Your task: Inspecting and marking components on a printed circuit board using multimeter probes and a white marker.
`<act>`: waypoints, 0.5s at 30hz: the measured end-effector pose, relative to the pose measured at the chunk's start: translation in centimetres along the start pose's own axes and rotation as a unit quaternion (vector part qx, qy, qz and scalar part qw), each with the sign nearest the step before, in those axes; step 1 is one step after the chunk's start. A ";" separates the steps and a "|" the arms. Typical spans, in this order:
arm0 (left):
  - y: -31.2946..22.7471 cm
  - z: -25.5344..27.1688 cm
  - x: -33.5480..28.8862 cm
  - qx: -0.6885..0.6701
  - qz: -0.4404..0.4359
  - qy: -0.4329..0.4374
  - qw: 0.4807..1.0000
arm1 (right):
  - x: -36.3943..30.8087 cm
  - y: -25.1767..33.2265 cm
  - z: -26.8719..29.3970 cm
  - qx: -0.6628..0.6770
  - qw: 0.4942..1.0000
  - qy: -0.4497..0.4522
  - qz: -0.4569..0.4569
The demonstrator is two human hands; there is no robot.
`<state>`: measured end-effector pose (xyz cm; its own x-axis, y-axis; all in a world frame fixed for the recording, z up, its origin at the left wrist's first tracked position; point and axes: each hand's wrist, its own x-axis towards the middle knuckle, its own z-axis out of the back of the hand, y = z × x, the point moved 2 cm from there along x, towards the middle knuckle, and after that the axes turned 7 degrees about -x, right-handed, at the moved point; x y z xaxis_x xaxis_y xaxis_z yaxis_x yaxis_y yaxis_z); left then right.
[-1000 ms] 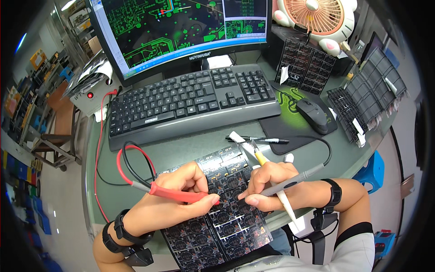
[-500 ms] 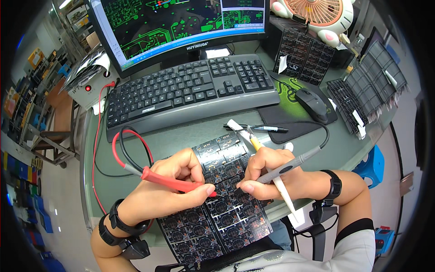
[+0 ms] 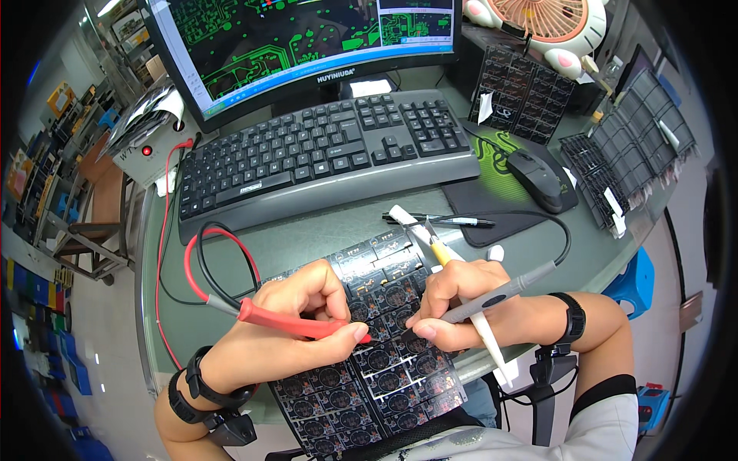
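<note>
My left hand [image 3: 296, 323] is closed on a red test probe [image 3: 284, 319], its tip resting at the middle of a black circuit board panel [image 3: 400, 376]. Closed as well, my right hand [image 3: 469, 300] grips a grey test probe [image 3: 492, 296] with a black front end pointing down at the same panel. A slim white tool [image 3: 486, 338] with a yellow section also passes through the right hand, its tapered end sticking out below. Rows of identical boards with round patterns make up the panel. The fingers hide the exact contact points of the probes.
Behind the hands are a black keyboard [image 3: 323, 154] and a monitor [image 3: 307, 46] showing green circuit traces. A mouse [image 3: 534, 178] lies on a mat, with a pen [image 3: 453, 220] nearby. More board panels [image 3: 523, 92] stand at right. Red and black leads run to a box [image 3: 150, 157] at left.
Both hands, each with its probe, have shifted slightly right and down. The view has moved a little too. Neither hand has let go of anything.
</note>
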<state>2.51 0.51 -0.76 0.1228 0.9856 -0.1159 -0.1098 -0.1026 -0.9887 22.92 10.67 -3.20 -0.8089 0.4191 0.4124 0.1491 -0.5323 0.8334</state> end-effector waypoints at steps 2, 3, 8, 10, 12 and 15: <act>0.0 0.0 0.1 0.003 0.001 0.001 1.000 | 0.0 -0.1 0.0 -0.003 1.000 -0.005 0.009; 0.0 -0.1 0.0 0.002 0.000 -0.001 1.000 | 0.0 -0.1 0.0 -0.005 1.000 -0.009 0.019; 0.0 0.0 0.0 0.014 -0.009 -0.002 1.000 | 0.1 -0.2 -0.2 -0.017 0.999 -0.011 0.032; 0.0 0.0 0.0 0.003 -0.006 -0.005 1.000 | 0.1 -0.2 -0.2 -0.025 0.999 -0.008 0.036; 0.0 0.0 0.0 0.003 -0.005 -0.005 1.000 | 0.1 -0.1 -0.2 -0.023 0.999 -0.010 0.043; -0.1 0.0 0.0 0.000 -0.002 -0.005 1.000 | 0.2 -0.1 -0.2 -0.028 0.998 -0.009 0.048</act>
<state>2.57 0.51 -0.69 0.1135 0.9874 -0.1101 -0.1092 -0.0978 -0.9892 22.66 10.67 -3.33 -0.7817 0.3768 0.4969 0.1938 -0.6105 0.7679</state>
